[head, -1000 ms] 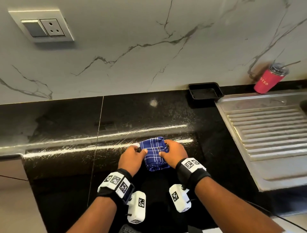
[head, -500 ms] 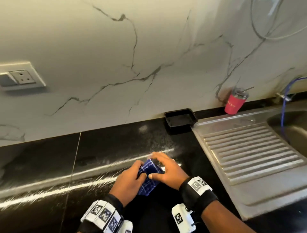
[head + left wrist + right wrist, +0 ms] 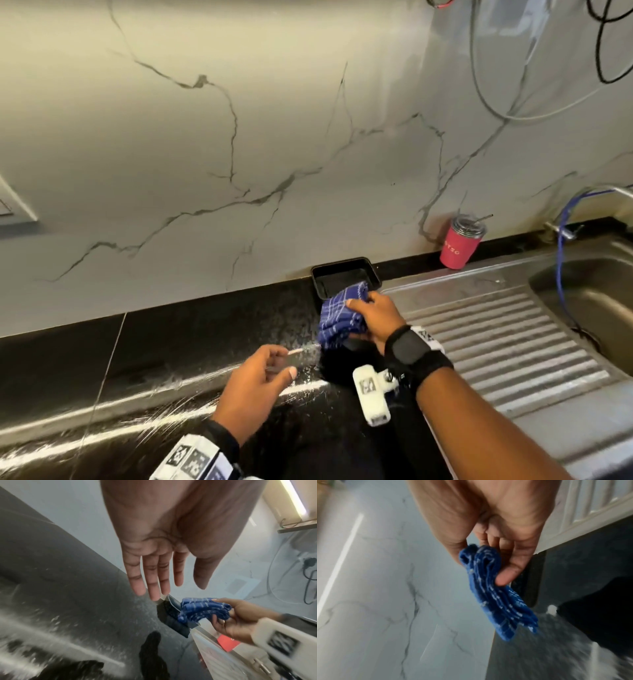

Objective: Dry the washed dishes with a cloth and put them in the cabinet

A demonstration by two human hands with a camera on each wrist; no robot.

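Note:
My right hand (image 3: pixel 371 317) grips a folded blue checked cloth (image 3: pixel 337 313) and holds it above the black counter, just in front of a black rectangular tray (image 3: pixel 344 274) that stands against the wall. The right wrist view shows the cloth (image 3: pixel 498 596) pinched between thumb and fingers. My left hand (image 3: pixel 260 380) hovers over the counter to the left of the cloth, fingers straight and spread, holding nothing. In the left wrist view the left hand (image 3: pixel 161 566) is empty, with the cloth (image 3: pixel 202 608) in front of the tray (image 3: pixel 171 616) beyond it.
A red tumbler (image 3: pixel 460 245) with a metal straw stands at the wall beside the steel drainboard (image 3: pixel 507 335). The sink basin (image 3: pixel 596 301) and a tap with a blue hose (image 3: pixel 561 240) lie at the right. Cables hang on the marble wall.
My right hand lifted the cloth off the counter and carried it right toward the black tray. My left hand let go of it and spread its fingers. The head view swung right and up.

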